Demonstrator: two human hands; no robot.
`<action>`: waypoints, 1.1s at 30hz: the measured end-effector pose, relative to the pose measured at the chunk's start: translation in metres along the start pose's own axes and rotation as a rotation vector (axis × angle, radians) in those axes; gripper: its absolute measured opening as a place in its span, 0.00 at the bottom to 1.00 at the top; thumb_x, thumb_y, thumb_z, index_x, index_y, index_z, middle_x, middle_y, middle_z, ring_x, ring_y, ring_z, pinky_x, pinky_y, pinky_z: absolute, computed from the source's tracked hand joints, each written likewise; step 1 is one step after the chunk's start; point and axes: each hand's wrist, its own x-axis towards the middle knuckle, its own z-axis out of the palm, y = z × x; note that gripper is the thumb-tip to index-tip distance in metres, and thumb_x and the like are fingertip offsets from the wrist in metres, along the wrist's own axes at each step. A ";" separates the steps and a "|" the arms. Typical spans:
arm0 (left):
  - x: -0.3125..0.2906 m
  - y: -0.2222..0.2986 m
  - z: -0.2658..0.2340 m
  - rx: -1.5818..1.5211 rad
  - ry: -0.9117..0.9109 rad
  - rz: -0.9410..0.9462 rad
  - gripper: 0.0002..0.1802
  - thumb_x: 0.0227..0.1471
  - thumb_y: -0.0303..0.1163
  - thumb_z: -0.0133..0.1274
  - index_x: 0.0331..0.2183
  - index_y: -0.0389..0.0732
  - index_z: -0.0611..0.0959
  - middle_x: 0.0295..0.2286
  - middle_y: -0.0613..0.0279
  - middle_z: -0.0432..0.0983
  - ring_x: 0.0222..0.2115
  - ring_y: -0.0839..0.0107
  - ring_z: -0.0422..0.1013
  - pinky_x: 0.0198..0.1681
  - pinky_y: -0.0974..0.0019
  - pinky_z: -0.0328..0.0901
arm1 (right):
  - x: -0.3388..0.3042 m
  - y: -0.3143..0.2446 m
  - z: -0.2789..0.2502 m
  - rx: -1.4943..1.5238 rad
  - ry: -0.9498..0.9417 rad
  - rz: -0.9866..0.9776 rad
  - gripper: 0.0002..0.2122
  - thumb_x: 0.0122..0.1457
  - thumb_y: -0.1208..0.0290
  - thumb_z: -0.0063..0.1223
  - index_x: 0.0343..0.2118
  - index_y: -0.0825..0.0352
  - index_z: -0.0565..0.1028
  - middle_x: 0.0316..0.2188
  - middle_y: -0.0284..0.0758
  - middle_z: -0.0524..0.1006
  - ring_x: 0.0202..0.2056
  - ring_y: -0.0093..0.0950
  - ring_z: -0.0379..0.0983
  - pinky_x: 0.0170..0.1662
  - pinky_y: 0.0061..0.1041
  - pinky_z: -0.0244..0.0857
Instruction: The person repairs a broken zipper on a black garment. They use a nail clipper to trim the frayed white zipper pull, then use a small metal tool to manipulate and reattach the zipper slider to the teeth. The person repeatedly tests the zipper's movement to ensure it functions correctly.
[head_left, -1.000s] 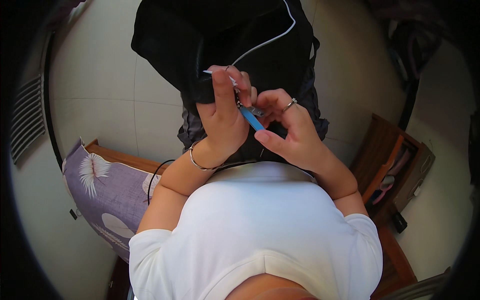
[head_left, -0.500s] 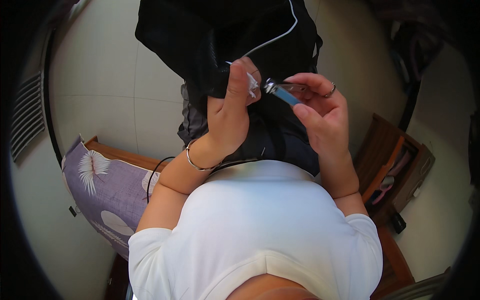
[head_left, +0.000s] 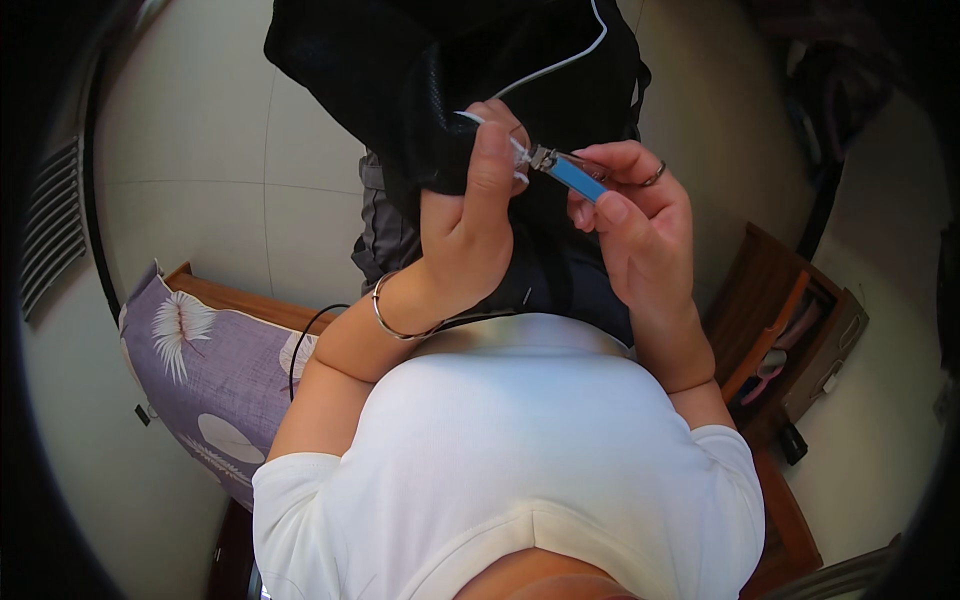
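My left hand (head_left: pixel 472 225) is closed around the bunched end of a white cord (head_left: pixel 560 66), thumb pointing up. Small white strands (head_left: pixel 520 172) stick out beside its fingers. Between the thumb and fingers of my right hand (head_left: pixel 655 225) is a nail clipper (head_left: pixel 578 181) with a blue lever. Its metal jaws meet the white strands, but whether they have bitten through cannot be seen. The cord runs up across a black fabric piece (head_left: pixel 345 60) spread over my lap, which looks like a garment or bag.
A purple bedspread (head_left: pixel 240 350) with white feather prints covers a wooden-edged bed at left. To the right stands a wooden cabinet (head_left: pixel 745 290) with an open drawer holding small items. Pale tiles (head_left: pixel 200 140) make up the floor.
The clipper's jaws have moved from just beside the white strands to touching them. My left hand has shifted slightly to the right, and fewer strands show past its fingers.
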 end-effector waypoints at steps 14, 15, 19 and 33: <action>0.001 -0.004 0.000 0.108 0.011 0.087 0.12 0.56 0.37 0.34 0.23 0.42 0.64 0.22 0.69 0.56 0.19 0.85 0.49 0.21 0.82 0.48 | 0.003 -0.002 0.002 -0.023 -0.003 0.001 0.15 0.47 0.77 0.54 0.38 0.73 0.67 0.31 0.33 0.71 0.32 0.16 0.65 0.36 0.13 0.61; 0.001 -0.004 0.000 0.117 0.012 0.093 0.12 0.56 0.37 0.34 0.24 0.42 0.64 0.22 0.69 0.56 0.19 0.85 0.49 0.21 0.82 0.48 | 0.003 -0.002 0.003 -0.026 -0.001 -0.003 0.15 0.46 0.77 0.54 0.38 0.73 0.67 0.32 0.33 0.71 0.33 0.16 0.65 0.36 0.13 0.61; 0.000 -0.005 -0.001 0.218 0.030 0.104 0.13 0.56 0.37 0.33 0.24 0.42 0.64 0.23 0.69 0.56 0.20 0.86 0.49 0.22 0.82 0.48 | 0.001 -0.005 0.004 -0.039 -0.004 0.021 0.14 0.46 0.78 0.54 0.37 0.73 0.67 0.30 0.32 0.70 0.32 0.16 0.65 0.35 0.12 0.61; 0.000 -0.007 -0.001 0.298 0.036 0.148 0.13 0.57 0.37 0.32 0.24 0.41 0.63 0.25 0.69 0.57 0.20 0.86 0.49 0.21 0.83 0.47 | -0.003 -0.005 0.011 -0.411 0.098 -0.076 0.13 0.44 0.78 0.56 0.33 0.73 0.68 0.24 0.30 0.71 0.25 0.14 0.65 0.28 0.10 0.59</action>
